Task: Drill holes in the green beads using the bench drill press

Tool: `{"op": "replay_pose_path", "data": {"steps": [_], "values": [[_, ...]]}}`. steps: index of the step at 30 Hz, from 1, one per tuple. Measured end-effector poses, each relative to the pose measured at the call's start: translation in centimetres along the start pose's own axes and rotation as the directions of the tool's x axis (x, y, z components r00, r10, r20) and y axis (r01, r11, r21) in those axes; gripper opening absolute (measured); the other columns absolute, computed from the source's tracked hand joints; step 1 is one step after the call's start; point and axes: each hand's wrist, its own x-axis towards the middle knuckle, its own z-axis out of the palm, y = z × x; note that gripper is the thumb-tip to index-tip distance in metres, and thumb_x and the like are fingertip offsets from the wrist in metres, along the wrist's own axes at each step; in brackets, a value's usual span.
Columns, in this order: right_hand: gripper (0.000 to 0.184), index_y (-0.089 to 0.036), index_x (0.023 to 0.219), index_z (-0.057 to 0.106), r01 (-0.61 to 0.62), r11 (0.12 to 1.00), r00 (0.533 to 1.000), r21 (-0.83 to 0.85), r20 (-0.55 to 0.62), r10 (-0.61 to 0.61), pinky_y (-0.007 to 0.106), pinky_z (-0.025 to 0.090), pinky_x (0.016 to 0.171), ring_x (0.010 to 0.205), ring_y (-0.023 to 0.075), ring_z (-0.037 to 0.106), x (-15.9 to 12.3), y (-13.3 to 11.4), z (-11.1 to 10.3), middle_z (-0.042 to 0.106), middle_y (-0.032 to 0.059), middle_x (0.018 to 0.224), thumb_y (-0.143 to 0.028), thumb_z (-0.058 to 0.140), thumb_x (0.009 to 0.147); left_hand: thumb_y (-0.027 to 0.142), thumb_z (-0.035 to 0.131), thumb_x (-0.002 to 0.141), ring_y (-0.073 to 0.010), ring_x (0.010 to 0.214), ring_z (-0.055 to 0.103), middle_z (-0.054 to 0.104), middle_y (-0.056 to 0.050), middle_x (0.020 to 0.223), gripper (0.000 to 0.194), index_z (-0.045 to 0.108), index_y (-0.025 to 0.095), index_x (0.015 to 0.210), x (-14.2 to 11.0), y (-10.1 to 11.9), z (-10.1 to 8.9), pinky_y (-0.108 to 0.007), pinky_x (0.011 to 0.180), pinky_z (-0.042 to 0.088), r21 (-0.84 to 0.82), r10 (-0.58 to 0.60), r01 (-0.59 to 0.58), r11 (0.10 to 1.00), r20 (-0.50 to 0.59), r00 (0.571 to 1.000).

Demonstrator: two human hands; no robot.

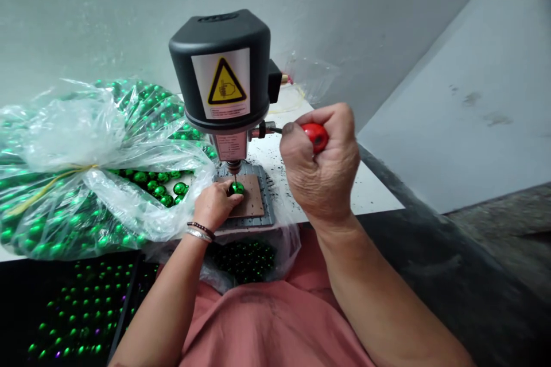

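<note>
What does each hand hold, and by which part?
The right hand grips the red knob of the drill lever. The left hand presses a green bead at its near side with the fingers.

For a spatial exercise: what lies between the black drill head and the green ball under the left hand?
Head view: the chuck and thin bit hang from the black drill head above the green ball under the left hand.

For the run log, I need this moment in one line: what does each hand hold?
Left hand: on shiny green ball | Right hand: red handle of bench drill press | Ball: under drill bit, on brown pad
</note>
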Motion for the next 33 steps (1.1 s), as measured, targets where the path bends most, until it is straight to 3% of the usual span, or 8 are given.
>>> {"op": "replay_pose_path", "data": {"steps": [13,20,27,30,33], "values": [[0.006,-0.019,0.081,0.048,0.036,0.997,0.997,-0.068,-0.066,-0.04,0.016,0.043,0.054,0.056,0.002,0.047,-3.7,1.1,0.2,0.051,-0.0051,0.066,-0.022,0.053,0.078,0.045,0.055,0.078,-0.0253,0.087,0.064,0.07,-0.009,0.098,0.037,0.065,0.025,0.108,-0.2,-0.1,0.3,-0.029,0.066,0.04,0.018,0.015,-0.014,1.0,-0.029,0.999],[0.009,-0.019,0.085,0.049,-0.032,0.999,0.994,-0.024,-0.104,0.03,0.017,0.045,0.057,0.059,0.0025,0.051,-4.7,1.6,0.7,0.054,-0.0042,0.069,-0.022,0.053,0.078,0.045,0.053,0.079,-0.024,0.084,0.064,0.071,-0.007,0.093,0.034,0.066,0.027,0.105,-0.3,0.0,0.2,-0.028,0.063,0.038,0.029,0.018,-0.017,0.999,-0.037,0.999],[0.012,-0.019,0.09,0.046,-0.121,0.986,0.99,0.114,-0.054,0.128,0.02,0.047,0.056,0.057,0.0044,0.055,-6.7,3.1,1.3,0.052,-0.0044,0.068,-0.022,0.051,0.079,0.044,0.054,0.079,-0.0239,0.084,0.064,0.071,-0.008,0.094,0.033,0.066,0.026,0.104,-0.5,0.0,0.0,-0.028,0.064,0.04,0.011,0.014,-0.014,1.0,-0.04,0.999],[0.013,-0.019,0.09,0.046,-0.102,0.989,0.992,0.111,-0.06,0.109,0.022,0.047,0.058,0.059,0.0053,0.055,-6.2,2.9,1.3,0.054,-0.0037,0.069,-0.024,0.051,0.079,0.043,0.055,0.079,-0.0223,0.085,0.064,0.07,-0.008,0.097,0.034,0.066,0.025,0.106,-0.4,0.1,0.1,-0.027,0.067,0.041,-0.004,0.008,-0.008,1.0,-0.039,0.999],[0.009,-0.019,0.083,0.047,-0.025,0.998,0.994,0.061,-0.104,0.031,0.02,0.045,0.056,0.058,0.0041,0.051,-3.1,1.5,1.2,0.052,-0.0031,0.069,-0.027,0.05,0.081,0.04,0.058,0.077,-0.0207,0.088,0.063,0.069,-0.008,0.1,0.037,0.065,0.024,0.109,-0.3,0.0,0.2,-0.027,0.072,0.042,-0.064,0.014,-0.018,0.998,-0.062,0.998]]}}
